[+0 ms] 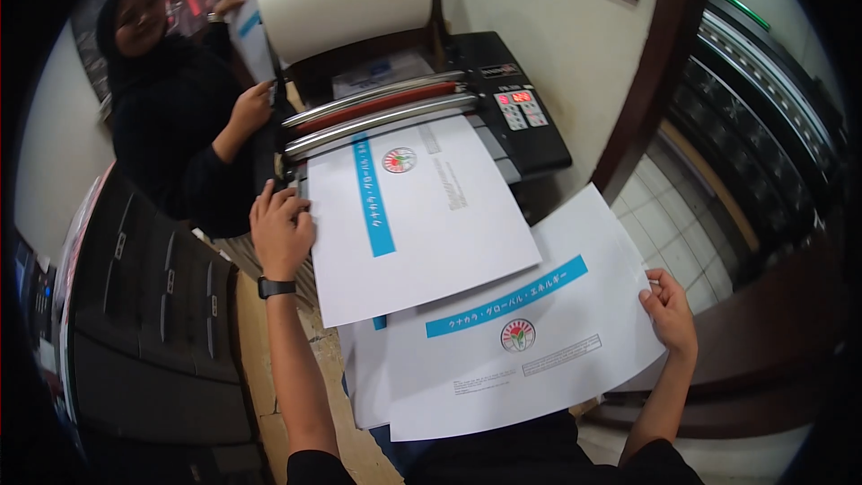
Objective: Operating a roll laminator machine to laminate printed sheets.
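Note:
A white printed sheet (pixel 431 251) with a blue banner and round emblem lies with its far edge at the metal rollers (pixel 386 130) of a roller laminating machine (pixel 525 144). My left hand (pixel 283 226), a dark band on its wrist, rests at that sheet's left edge, fingers stretched out. Between thumb and fingers, my right hand (pixel 671 313) pinches the right edge of a second printed sheet (pixel 575 319). This one overlaps the first sheet's near edge and bends slightly. More paper (pixel 366 386) shows beneath it on the left, mostly hidden.
A large white roll (pixel 346 0) sits atop the machine, beside a lit control panel (pixel 521 108). At the far left a co-worker (pixel 180 117) in dark clothes holds another printed sheet (pixel 254 36). Dark drawers (pixel 153 278) stand left; a large black machine (pixel 763 99) stands right.

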A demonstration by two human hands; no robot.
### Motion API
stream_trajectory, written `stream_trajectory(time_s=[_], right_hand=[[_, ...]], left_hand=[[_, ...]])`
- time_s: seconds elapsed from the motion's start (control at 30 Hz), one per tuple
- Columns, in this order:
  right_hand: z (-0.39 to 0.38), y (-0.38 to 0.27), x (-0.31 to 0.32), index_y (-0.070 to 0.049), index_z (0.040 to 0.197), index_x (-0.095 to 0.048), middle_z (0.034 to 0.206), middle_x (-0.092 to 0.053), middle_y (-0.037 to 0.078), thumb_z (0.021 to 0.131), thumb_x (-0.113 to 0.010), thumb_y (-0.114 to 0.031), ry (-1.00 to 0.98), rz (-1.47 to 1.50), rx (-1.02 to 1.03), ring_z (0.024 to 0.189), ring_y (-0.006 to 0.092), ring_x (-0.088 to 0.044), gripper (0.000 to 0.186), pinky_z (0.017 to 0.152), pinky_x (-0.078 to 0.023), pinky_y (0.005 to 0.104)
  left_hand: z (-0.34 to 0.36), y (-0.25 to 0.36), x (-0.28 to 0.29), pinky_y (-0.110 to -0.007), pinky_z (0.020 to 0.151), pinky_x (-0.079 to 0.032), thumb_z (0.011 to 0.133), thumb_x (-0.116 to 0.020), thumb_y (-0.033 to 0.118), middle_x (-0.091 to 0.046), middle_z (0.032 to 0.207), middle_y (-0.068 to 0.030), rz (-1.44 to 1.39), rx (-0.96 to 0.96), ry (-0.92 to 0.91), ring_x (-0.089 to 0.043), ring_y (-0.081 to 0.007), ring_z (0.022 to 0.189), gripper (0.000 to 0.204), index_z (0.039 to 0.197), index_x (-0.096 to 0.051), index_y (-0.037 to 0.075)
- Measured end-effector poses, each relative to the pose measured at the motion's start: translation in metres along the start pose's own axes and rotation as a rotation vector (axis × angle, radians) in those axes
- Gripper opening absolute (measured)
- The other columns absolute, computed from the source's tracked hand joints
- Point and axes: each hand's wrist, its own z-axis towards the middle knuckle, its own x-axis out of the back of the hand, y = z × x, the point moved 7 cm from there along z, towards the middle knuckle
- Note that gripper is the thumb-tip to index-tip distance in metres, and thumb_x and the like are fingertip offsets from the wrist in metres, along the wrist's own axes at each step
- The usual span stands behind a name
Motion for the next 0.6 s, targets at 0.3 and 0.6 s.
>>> stream_trajectory(time_s=[0.3, 0.6], right_hand=[[-0.018, -0.095, 0.09, -0.003, 0.106, -0.057, 0.091, -0.06, -0.001, 0.1, -0.06, -0.005, 0.273, -0.503, 0.225, 0.084, 0.0064, -0.053, 0.007, 0.078, -0.045, 0.0244], [-0.101, -0.22, 0.15, 0.001, 0.121, -0.06, 0.109, -0.064, 0.009, 0.11, -0.054, -0.021, 0.881, -1.255, 0.656, 0.105, 0.0164, -0.06, 0.025, 0.095, -0.045, 0.029]], left_hand=[[0.0, -0.001, 0.0, -0.047, 0.118, -0.033, 0.083, -0.059, 0.012, -0.071, 0.125, -0.007, 0.029, -0.008, -0.042, -0.048, -0.0331, 0.142, 0.022, 0.096, -0.077, 0.01], [-0.003, 0.003, 0.002, -0.048, 0.119, -0.033, 0.081, -0.061, 0.013, -0.072, 0.119, -0.0072, -0.02, -0.011, 0.009, -0.05, -0.0325, 0.14, 0.02, 0.092, -0.078, 0.01]])
